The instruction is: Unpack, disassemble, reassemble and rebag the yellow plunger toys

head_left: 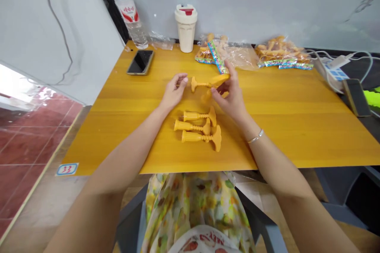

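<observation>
My right hand (233, 95) is closed around a yellow-orange plastic piece (219, 81), partly hidden by the fingers and blurred. A stem with a flared end (200, 84) points left from it; whether they are joined I cannot tell. Another blurred orange shape (206, 97) shows just below the thumb. My left hand (175, 91) is left of these, its fingers loosely curled with a gap at the thumb, and nothing visible in it. Nearer to me, three yellow-orange pen-like plastic pieces (197, 136) lie side by side, with ribbed barrels, twisted necks, broad ends and small tips pointing left.
Clear bags of orange parts (279, 53) and an opened bag (240, 55) lie along the back. A white cup (186, 29), a water bottle (130, 16) and a phone (141, 62) stand or lie back left. White cables and a second phone (356, 97) are at right.
</observation>
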Tool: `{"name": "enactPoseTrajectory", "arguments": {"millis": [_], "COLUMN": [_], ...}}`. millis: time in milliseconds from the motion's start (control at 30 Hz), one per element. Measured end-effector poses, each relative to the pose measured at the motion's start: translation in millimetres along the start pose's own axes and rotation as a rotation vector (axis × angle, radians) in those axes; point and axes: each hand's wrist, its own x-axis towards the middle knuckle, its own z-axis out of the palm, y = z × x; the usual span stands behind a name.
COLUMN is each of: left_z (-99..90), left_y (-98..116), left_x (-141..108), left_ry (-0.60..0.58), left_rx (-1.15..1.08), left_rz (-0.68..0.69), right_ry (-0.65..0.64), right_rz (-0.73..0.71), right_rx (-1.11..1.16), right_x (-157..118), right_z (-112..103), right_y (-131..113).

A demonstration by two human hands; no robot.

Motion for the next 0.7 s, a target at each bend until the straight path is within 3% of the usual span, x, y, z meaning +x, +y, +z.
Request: {"name": "enactPoseTrajectory", "arguments": {"millis": [167, 400, 533, 700], "left_z": [0.7, -2.2, -3.7, -0.8], "left_y": [0.5, 17.3, 28.9, 27.1], "left_x": [-0.2, -3.2, -7.6, -10.5], "left_ry": [0.006, 0.004, -0.114, -0.237], "left_rx": [-0.003, 0.011, 0.014, 0.091], "left_rz": [-0.012, 0.033, 0.047, 0.019], "right_ry": [-0.035, -0.101, -0.235, -0.437], "right_rz": [0.089, 0.342, 0.319, 0.200], "right_rx": [0.453, 0.608, 0.461, 0.060], "right_x": [-1.7, -0.1, 1.8, 6.1], "right_z": [17.8, 18.2, 10.6, -22.8], "right_y": [2.7, 10.9, 20.7, 22.9]}}
